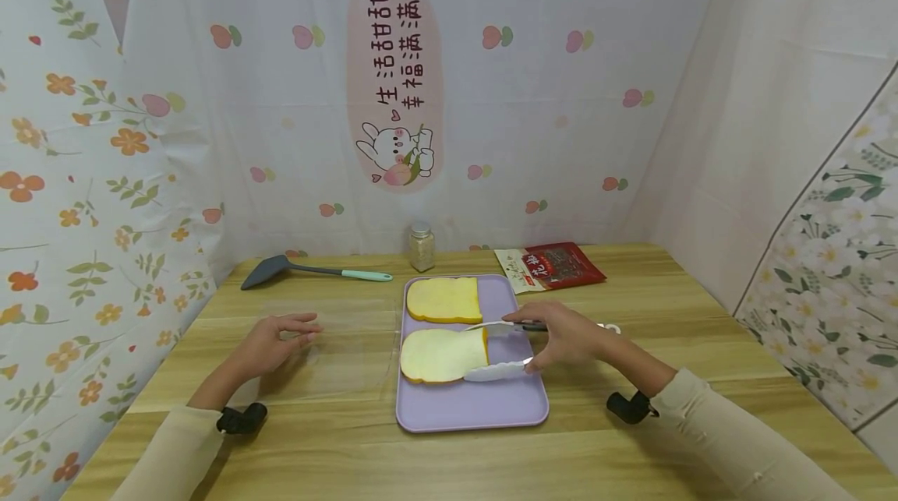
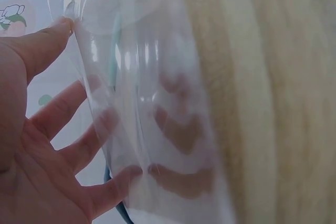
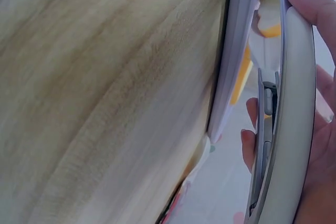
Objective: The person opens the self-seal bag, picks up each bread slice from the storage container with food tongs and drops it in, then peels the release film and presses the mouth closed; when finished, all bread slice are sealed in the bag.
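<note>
On a lilac tray [image 1: 470, 413] lie two toast-shaped bread slices, one pale yellow slice [image 1: 443, 298] at the back and a paler slice [image 1: 438, 355] in front. My right hand [image 1: 571, 337] holds kitchen tongs [image 3: 294, 114] with white tips; the tongs stand spread, one tip on each side of the front slice's right end. My left hand [image 1: 277, 343] is at the left edge of a clear plastic bag [image 1: 354, 349]. In the left wrist view its thumb touches the bag's edge, and its spread fingers [image 2: 68, 153] show partly through the film.
A grey spatula [image 1: 298, 267] with a mint handle lies at the back left. Behind the tray stands a small glass jar [image 1: 422, 248]. A red and white packet [image 1: 554, 266] lies at the back right. Patterned curtains [image 1: 281, 96] surround the wooden table [image 1: 302, 450].
</note>
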Demonstrator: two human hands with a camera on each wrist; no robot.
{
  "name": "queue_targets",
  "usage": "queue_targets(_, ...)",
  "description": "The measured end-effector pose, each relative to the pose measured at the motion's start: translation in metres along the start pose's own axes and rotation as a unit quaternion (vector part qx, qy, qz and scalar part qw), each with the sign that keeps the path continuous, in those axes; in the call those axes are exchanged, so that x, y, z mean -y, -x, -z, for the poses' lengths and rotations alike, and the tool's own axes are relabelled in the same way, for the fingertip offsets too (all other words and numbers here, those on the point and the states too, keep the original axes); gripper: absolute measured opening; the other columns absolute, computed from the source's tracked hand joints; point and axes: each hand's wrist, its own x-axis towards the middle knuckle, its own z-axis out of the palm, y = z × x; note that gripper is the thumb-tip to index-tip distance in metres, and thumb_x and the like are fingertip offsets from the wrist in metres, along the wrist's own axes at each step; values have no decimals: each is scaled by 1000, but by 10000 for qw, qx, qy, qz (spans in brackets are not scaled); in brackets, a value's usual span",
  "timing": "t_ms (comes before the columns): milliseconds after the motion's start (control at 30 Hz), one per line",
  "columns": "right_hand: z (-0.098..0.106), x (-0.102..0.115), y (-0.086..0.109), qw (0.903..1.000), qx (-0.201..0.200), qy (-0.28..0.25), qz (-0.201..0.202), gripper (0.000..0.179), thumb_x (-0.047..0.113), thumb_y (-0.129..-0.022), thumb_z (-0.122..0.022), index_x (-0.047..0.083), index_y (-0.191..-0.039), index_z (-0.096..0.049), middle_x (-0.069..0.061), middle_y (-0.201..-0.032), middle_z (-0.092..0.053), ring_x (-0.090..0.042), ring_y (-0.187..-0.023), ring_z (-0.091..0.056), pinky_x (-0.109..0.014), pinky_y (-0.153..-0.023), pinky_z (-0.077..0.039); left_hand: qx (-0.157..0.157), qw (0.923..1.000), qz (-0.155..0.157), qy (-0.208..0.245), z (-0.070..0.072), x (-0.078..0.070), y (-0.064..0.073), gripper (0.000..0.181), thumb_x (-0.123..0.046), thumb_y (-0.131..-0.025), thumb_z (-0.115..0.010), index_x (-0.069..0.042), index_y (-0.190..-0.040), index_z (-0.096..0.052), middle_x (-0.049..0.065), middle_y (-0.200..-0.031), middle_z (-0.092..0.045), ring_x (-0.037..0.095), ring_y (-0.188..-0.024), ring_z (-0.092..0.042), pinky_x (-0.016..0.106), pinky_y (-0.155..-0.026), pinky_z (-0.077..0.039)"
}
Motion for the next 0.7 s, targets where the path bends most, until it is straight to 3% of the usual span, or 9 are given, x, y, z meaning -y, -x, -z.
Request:
queue_targets(233,3,3,1,9997,-78,-179,-154,78,42,-68,-91,17,-136,-62,7,-132,-62,-15,-121,-56,-46,-102,-45,-23,10000,24,25,1,1,0,19,-11,-96,-66,-4,-111,-76,25,-132,-60,47,-120,-56,61,-92,-47)
queue_targets(467,6,11,-3,9992,-356,-162,95,77,43,-68,-91,15,-134,-62,4,-133,-62,-19,-123,-57,-47,-100,-47,-97,9999,35,37,0,3,1,20,-10,-95,-67,-4,-112,-76,24,-133,-60,44,-120,-57,56,-88,-51)
queue_targets(700,2,21,-18,9988,-462,104,85,75,45,-69,-90,18,-134,-63,8,-132,-62,-17,-123,-56,-45,-101,-46,-128,9998,-55,148,1,2,3,21,-11,-95,-67,-2,-113,-75,25,-132,-59,44,-118,-58,33,-74,-56)
